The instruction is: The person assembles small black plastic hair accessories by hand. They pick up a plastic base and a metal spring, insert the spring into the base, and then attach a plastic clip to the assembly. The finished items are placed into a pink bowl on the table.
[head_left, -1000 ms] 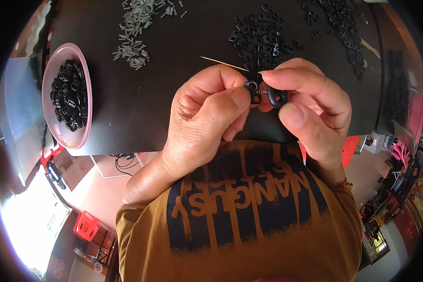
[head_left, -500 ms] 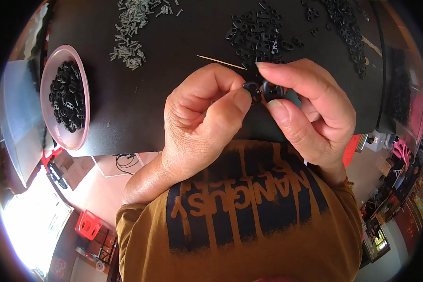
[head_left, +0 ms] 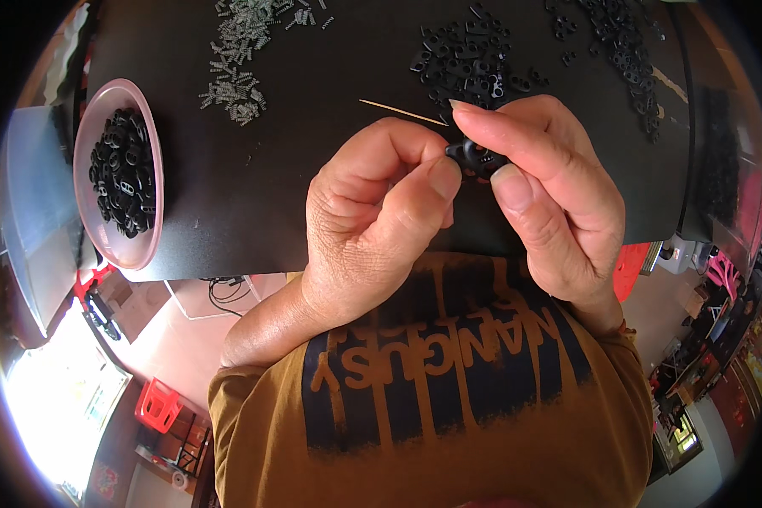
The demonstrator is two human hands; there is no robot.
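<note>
Over the near part of the black table, my two hands meet around a small black plastic cord lock (head_left: 477, 156). The thumb and forefinger of my left hand (head_left: 368, 216) pinch its left end. On its right side, the thumb and forefinger of my right hand (head_left: 559, 182) close on it; fingertips cover parts of it. Just beyond my hands lies a wooden toothpick (head_left: 402, 112). A heap of loose black plastic cord lock parts (head_left: 461, 55) is spread past it.
Small metal springs (head_left: 235, 68) lie in a pile at the far left. A pink plastic bowl (head_left: 110, 247) with black pieces (head_left: 125, 173) stands at the table's left edge. Another heap of black parts (head_left: 631, 63) runs along the far right. A red stool (head_left: 158, 405) is on the floor.
The two black pieces, apart half a second ago with one in each hand, are now pressed together. My left hand has shifted slightly right, my right hand slightly left.
</note>
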